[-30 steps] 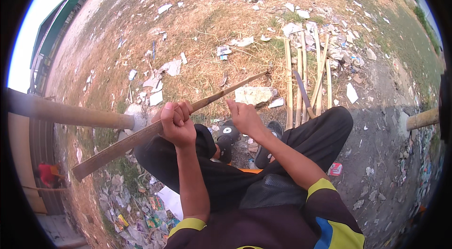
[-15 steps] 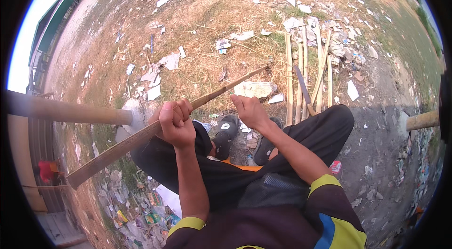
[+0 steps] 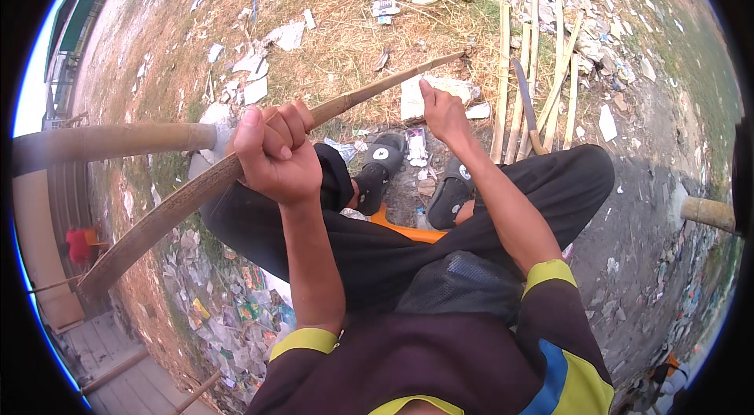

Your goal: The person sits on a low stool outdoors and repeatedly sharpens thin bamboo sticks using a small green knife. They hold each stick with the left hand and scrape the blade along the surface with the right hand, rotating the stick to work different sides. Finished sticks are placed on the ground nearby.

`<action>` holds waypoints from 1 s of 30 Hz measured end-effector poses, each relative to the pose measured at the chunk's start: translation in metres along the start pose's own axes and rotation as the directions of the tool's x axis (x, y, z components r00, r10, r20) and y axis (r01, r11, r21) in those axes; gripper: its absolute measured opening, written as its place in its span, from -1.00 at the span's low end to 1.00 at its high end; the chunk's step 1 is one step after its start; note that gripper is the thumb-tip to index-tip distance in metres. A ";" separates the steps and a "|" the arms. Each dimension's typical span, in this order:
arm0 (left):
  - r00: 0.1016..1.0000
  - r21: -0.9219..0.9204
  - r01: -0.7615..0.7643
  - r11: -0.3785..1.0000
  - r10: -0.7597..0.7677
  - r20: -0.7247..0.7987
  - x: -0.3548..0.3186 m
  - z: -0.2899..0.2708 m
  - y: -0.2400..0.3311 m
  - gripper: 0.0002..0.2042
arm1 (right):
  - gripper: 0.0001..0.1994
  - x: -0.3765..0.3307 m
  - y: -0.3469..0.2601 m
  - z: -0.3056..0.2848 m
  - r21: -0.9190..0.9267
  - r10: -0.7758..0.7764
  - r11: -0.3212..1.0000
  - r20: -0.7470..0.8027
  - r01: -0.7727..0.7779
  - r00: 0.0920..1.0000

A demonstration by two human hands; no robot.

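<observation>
A long split bamboo strip [image 3: 165,230] slants from the lower left up to a narrow tip at the centre. My left hand [image 3: 279,152] is wrapped round it near its middle, the knuckles up. My right hand [image 3: 449,117] hovers just below the strip's far end, a small gap apart from it. Its fingers are curled and its thumb points up; whatever they may hold is hidden. Beyond my right knee a machete [image 3: 525,93] with a dark blade and wooden handle lies against several pale bamboo strips [image 3: 503,69] on the ground.
My legs are bent, my feet in dark sandals [image 3: 377,175] beside an orange piece [image 3: 408,232]. A thick bamboo pole [image 3: 118,146] juts in from the left, and another pole [image 3: 707,213] from the right. Paper scraps and a pale slab [image 3: 412,101] litter the dry grass.
The view has tilted, so the ground strips sit higher. My left hand and the strip have shifted slightly up and left; my right hand has moved up and right with them.
</observation>
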State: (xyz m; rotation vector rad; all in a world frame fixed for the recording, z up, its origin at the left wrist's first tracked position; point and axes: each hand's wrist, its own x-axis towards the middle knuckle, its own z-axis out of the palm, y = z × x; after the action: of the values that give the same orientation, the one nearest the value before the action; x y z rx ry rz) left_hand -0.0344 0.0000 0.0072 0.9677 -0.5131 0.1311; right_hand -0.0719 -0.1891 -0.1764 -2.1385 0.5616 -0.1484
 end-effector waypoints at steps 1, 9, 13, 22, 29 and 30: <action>1.000 0.005 0.008 1.000 -0.008 0.021 0.000 -0.003 0.002 -0.59 | -0.40 0.001 -0.002 -0.002 -0.018 0.009 1.000 0.014 -0.009 1.000; 0.995 0.014 0.047 0.999 -0.046 -0.084 0.001 -0.003 0.003 -0.58 | -0.45 -0.014 -0.029 -0.011 0.144 -0.029 0.990 0.099 0.015 0.995; 0.999 0.017 0.000 1.000 -0.001 0.044 0.001 -0.006 0.002 -0.58 | -0.39 -0.024 -0.049 -0.022 0.132 -0.124 0.986 0.163 0.103 0.979; 0.992 0.011 -0.026 1.000 0.025 0.122 0.002 -0.012 0.000 -0.59 | -0.33 -0.010 -0.035 -0.028 0.061 -0.074 0.996 0.179 0.064 0.981; 0.991 -0.020 -0.061 0.998 0.062 0.118 -0.002 -0.006 -0.003 -0.62 | -0.37 0.023 0.046 -0.006 -0.335 0.151 0.927 -0.074 -0.168 0.986; 0.995 0.013 -0.061 0.998 0.060 0.076 -0.002 -0.005 -0.001 -0.61 | -0.38 0.023 0.040 -0.004 -0.362 0.154 0.917 -0.066 -0.168 0.986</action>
State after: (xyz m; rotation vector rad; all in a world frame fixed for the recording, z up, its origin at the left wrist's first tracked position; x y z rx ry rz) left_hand -0.0341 0.0037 0.0032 0.9750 -0.6123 0.1535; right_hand -0.0658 -0.2223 -0.2078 -2.4405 0.8385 0.0122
